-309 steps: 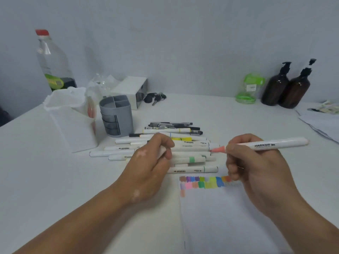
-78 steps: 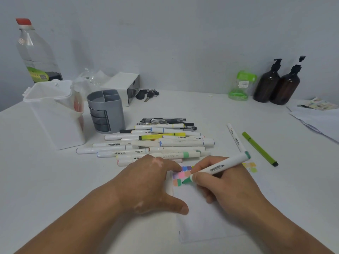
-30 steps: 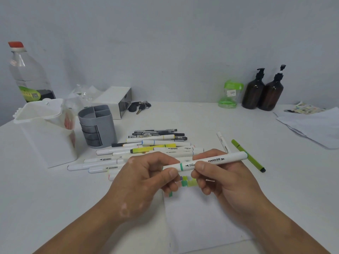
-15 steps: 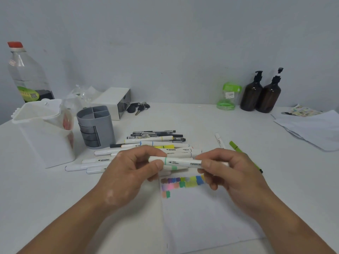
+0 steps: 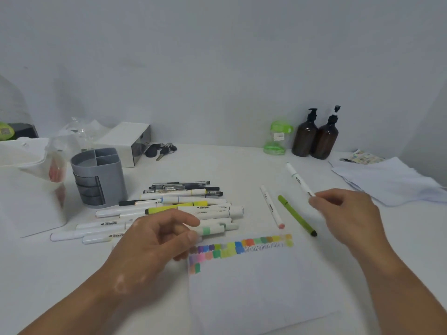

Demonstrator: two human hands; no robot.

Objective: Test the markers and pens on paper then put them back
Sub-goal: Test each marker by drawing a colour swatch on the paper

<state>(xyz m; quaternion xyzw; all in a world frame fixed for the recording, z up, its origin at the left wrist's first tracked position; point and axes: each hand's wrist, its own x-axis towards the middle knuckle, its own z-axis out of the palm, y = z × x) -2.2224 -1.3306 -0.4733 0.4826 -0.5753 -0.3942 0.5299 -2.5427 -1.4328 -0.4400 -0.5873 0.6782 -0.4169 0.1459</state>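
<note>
Roughly midway: swatches (image 5: 242, 246) filled the paper's (image 5: 254, 286) top; right hand (image 5: 348, 213) pinched a white marker (image 5: 298, 181) by two set-aside pens (image 5: 296, 215), left hand (image 5: 157, 243) gripped a green-banded marker (image 5: 209, 230) at the pile (image 5: 193, 206); none in the holder (image 5: 99, 180).

Two brown pump bottles (image 5: 304, 139) stand at the wall beside a green-lidded jar (image 5: 278, 139); keys (image 5: 162, 149) lie next to a white box (image 5: 125, 139), loose sheets (image 5: 391, 180) at the right edge of the table (image 5: 229, 163).

White markers (image 5: 208, 210) and dark pens (image 5: 183, 184) lie heaped beside colour-swatched paper (image 5: 261, 286).
</note>
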